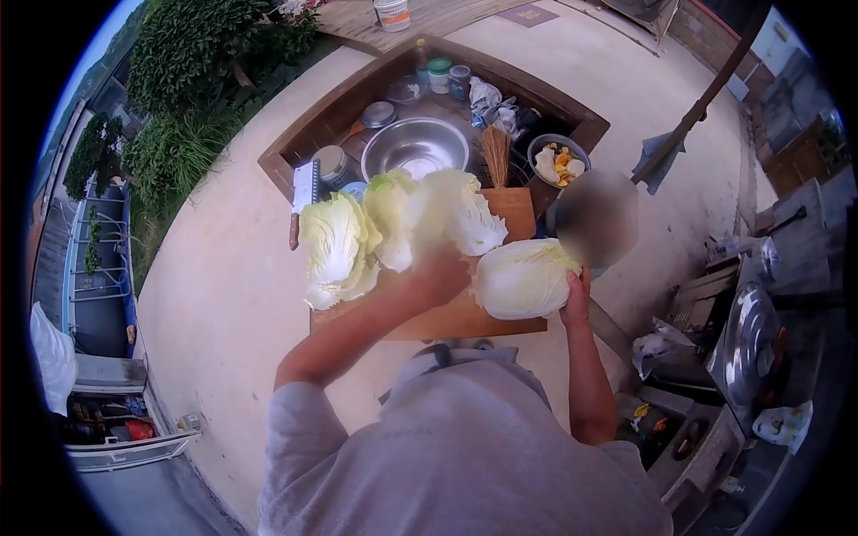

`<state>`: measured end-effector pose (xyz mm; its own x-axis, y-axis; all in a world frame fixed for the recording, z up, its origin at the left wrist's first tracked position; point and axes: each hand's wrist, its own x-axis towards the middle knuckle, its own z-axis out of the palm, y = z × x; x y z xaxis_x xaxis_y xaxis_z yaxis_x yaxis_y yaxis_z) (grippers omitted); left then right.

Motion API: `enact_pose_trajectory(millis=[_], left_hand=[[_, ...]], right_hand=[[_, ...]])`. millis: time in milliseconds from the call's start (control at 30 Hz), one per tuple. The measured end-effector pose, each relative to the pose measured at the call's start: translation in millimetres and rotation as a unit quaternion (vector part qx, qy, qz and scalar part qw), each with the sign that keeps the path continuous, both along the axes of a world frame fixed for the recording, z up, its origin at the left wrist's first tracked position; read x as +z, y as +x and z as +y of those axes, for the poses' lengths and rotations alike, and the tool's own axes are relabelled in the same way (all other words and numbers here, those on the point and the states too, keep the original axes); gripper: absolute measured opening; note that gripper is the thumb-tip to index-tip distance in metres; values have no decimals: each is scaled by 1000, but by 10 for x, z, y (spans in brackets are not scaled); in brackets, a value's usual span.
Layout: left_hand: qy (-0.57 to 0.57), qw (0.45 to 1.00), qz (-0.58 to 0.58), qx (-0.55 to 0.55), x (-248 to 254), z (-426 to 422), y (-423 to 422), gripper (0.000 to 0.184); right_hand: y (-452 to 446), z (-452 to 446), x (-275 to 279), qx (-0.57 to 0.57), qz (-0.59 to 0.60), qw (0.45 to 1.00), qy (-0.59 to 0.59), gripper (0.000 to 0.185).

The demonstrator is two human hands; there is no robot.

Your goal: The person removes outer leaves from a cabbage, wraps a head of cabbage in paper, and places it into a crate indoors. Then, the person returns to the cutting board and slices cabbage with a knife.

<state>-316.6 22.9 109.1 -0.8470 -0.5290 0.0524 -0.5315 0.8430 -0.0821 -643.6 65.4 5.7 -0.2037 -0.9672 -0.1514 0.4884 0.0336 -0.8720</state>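
A pale napa cabbage [518, 284] lies on its side over the right part of a wooden board [451, 320]. My right hand [576, 297] grips its right end, thumb on top. My left hand [438, 275] is over the middle of the board, just left of the cabbage, with its fingers curled. What they close on is hidden. Directly beyond it are loose cabbage leaves [474, 219], partly blurred. More leaves [335, 241] are piled on the board's left side. A cleaver [306, 185] with a brown handle rests left of them.
Behind the board is a steel basin [416, 147] on a wood-framed table [295, 143]. Around it stand jars [439, 74], a whisk broom [496, 154] and a bowl of food pieces [559, 161]. A blurred round patch [597, 219] hides something at the right. A slanting pole [702, 107] rises there.
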Motion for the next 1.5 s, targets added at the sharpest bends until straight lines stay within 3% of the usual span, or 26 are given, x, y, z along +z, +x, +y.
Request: enact_pose_trajectory(millis=[33, 133, 333, 500, 600, 733, 833, 967, 1033, 1133, 1233, 1333, 1367, 1467, 1500], left_hand=[[44, 998, -38, 20, 200, -24, 11, 15], [29, 999, 36, 9, 467, -253, 205, 31], [49, 991, 121, -9, 80, -588, 835, 59], [183, 973, 141, 29, 83, -260, 1048, 77], [243, 935, 255, 42, -45, -200, 797, 82], [372, 862, 330, 96, 76, -35, 384, 96], [396, 837, 372, 61, 250, 51, 180, 101], [422, 799, 428, 6, 342, 113, 103, 92], [397, 793, 461, -8, 209, 136, 117, 81], [438, 739, 511, 34, 82, 195, 167, 57], [510, 573, 626, 139, 32, 279, 111, 34], [521, 482, 675, 202, -124, 261, 105, 24], [508, 487, 683, 196, -169, 278, 96, 15], [434, 642, 597, 209, -59, 336, 43, 14], [416, 685, 546, 245, -10, 355, 37, 23]], right_hand=[[10, 21, 5, -1, -7, 1000, -1, 58], [36, 28, 90, -9, -11, 1000, -14, 59], [149, 91, 251, 5, 28, 999, -19, 62], [208, 119, 425, 28, 61, 997, -21, 62], [219, 112, 466, 55, 135, 989, -14, 64], [554, 102, 1089, 160, 190, 968, -41, 66], [726, 61, 1130, 204, 296, 921, -152, 66], [1008, 71, 1410, 286, 441, 834, -167, 77], [1121, 84, 1545, 265, 468, 825, -173, 81], [1141, 140, 1492, 204, 504, 819, -181, 83], [1069, 233, 1471, 183, 513, 824, -157, 86], [901, 303, 1388, 199, 490, 839, -127, 90], [862, 323, 1344, 206, 479, 845, -117, 92], [960, 374, 1358, 170, 506, 838, -112, 100], [1041, 383, 1357, 142, 502, 849, -85, 102]])
